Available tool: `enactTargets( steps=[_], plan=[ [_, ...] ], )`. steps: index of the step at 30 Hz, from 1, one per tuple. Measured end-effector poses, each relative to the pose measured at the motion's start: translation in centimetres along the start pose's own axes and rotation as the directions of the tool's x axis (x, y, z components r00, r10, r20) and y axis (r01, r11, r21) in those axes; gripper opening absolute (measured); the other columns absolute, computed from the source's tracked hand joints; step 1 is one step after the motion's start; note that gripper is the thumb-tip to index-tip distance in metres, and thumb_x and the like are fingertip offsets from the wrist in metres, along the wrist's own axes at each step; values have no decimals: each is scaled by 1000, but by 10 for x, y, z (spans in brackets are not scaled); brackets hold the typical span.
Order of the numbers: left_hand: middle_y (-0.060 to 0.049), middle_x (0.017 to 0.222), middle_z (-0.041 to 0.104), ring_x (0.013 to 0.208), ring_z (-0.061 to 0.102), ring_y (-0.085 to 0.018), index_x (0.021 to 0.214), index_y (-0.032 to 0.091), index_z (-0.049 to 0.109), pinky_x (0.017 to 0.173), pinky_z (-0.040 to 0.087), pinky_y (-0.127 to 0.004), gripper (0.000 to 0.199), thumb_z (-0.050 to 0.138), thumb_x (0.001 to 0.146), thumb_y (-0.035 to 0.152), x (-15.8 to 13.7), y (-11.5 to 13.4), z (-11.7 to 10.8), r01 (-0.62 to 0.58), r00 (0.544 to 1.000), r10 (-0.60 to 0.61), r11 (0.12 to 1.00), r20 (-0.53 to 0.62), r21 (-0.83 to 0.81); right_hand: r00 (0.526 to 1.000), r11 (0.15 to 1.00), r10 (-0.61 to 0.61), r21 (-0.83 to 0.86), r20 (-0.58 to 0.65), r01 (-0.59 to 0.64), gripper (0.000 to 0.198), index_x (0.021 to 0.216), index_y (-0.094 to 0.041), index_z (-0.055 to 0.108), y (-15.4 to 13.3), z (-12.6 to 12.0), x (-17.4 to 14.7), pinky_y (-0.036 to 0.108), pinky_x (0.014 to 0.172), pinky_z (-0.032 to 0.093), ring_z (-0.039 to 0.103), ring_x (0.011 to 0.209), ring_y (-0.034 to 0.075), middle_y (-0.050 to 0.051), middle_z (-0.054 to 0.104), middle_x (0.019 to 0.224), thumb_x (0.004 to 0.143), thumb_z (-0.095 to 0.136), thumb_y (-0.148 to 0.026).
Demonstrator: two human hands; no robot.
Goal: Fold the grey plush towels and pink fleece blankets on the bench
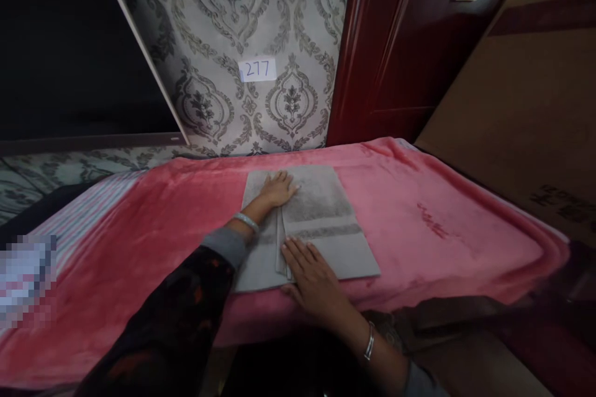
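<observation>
The step in hand looks like pressing and smoothing a folded grey cloth (321, 198), which lies flat on the pink blanket (410, 217), around the middle of the scene. Loose folded edges (280, 242) run from far to near, left of the cloth's middle, and do not look fully settled. As a judgement, the next move calls for light, even pressure along these edges, so that the layers lie down without sliding sideways.

The left hand (278, 190) rests palm down on the far left part of the cloth, its fingers (266, 182) extended and somewhat spread, gripping nothing. Its forearm slants in from the near left, with a bracelet (246, 221) above a grey cuff (227, 247).

The right hand (314, 276) lies palm down at the near side, its fingers straight and fairly close together, pointing far and left. The fingertips reach the folded edges; the thumb stands apart, by the cloth's near edge. No pinch shows here either. The right forearm comes in from the near right.
</observation>
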State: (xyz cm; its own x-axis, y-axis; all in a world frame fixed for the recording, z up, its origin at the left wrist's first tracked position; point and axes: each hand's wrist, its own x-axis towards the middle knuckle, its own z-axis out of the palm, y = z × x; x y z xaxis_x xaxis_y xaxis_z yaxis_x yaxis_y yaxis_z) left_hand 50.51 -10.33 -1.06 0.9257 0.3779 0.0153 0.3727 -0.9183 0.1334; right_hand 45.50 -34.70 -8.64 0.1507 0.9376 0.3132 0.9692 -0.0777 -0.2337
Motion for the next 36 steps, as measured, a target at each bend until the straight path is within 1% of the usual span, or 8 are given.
enactTargets(
  steps=[6, 13, 17, 19, 21, 25, 28, 36],
  plan=[
    [-4, 167, 22, 155, 12, -24, 155, 30, 34, 124, 9, -51, 57, 30, 101, 51, -92, 13, 18, -341, 940, 342, 939, 10, -28, 1000, 1000, -9, 18, -20, 10, 72, 158, -11, 27, -10, 2, -12, 49, 125, 20, 20, 152, 26, 14, 27, 163, 95, 55, -33],
    [-1, 167, 21, 155, 8, -23, 155, 32, 33, 124, 8, -53, 54, 29, 103, 45, -118, 9, 32, -275, 961, 277, 960, 27, -53, 998, 998, -15, 67, -65, 19, 68, 157, -12, 30, -24, -2, -32, 50, 124, 25, 23, 151, 25, 12, 31, 161, 94, 52, -25],
    [-5, 165, 26, 154, 14, -26, 155, 28, 35, 124, 11, -53, 57, 36, 102, 48, -149, 11, 34, -262, 965, 263, 961, 4, -87, 984, 977, 49, 211, -172, -12, 54, 152, -22, 42, 2, -16, -58, 50, 119, 34, 34, 147, 23, 8, 45, 155, 99, 44, -28],
    [-7, 164, 30, 153, 20, -26, 155, 27, 33, 124, 14, -54, 59, 39, 101, 48, -175, 9, 39, -258, 966, 255, 962, -43, -94, 923, 949, 230, 281, -309, -143, 47, 145, -25, 52, 28, -23, -72, 54, 118, 35, 41, 143, 25, 9, 51, 150, 100, 43, -36],
    [-7, 162, 34, 152, 25, -27, 154, 28, 35, 124, 16, -56, 57, 41, 100, 46, -201, 4, 48, -248, 964, 239, 966, -115, -76, 801, 880, 432, 388, -414, -274, 48, 140, -25, 58, 56, -26, -84, 56, 116, 37, 47, 137, 29, 12, 55, 145, 98, 47, -46],
    [-13, 163, 30, 151, 26, -33, 149, 24, 46, 119, 28, -59, 54, 47, 98, 44, -240, -11, 65, -104, 943, 68, 990, -326, -93, 650, 669, 679, 652, -341, -357, 65, 144, -21, 52, 92, -26, -91, 53, 106, 47, 60, 124, 30, 16, 63, 135, 90, 54, -58],
    [-20, 163, 28, 146, 34, -37, 149, 17, 45, 114, 39, -56, 64, 53, 93, 47, -255, -20, 69, -23, 923, -45, 985, -381, -172, 637, 590, 730, 698, -247, -406, 72, 143, -21, 53, 97, -30, -86, 51, 103, 49, 63, 119, 32, 14, 68, 127, 85, 59, -62],
    [-15, 140, 60, 131, 53, -32, 135, 19, 61, 114, 37, -54, 58, 61, 83, 46, -261, -38, 40, -20, 962, -110, 884, -249, -467, 670, 517, 722, 780, -174, -354, 56, 122, -24, 70, 105, -49, -78, 47, 115, 38, 53, 132, 28, 7, 65, 134, 87, 53, -64]
  ],
)
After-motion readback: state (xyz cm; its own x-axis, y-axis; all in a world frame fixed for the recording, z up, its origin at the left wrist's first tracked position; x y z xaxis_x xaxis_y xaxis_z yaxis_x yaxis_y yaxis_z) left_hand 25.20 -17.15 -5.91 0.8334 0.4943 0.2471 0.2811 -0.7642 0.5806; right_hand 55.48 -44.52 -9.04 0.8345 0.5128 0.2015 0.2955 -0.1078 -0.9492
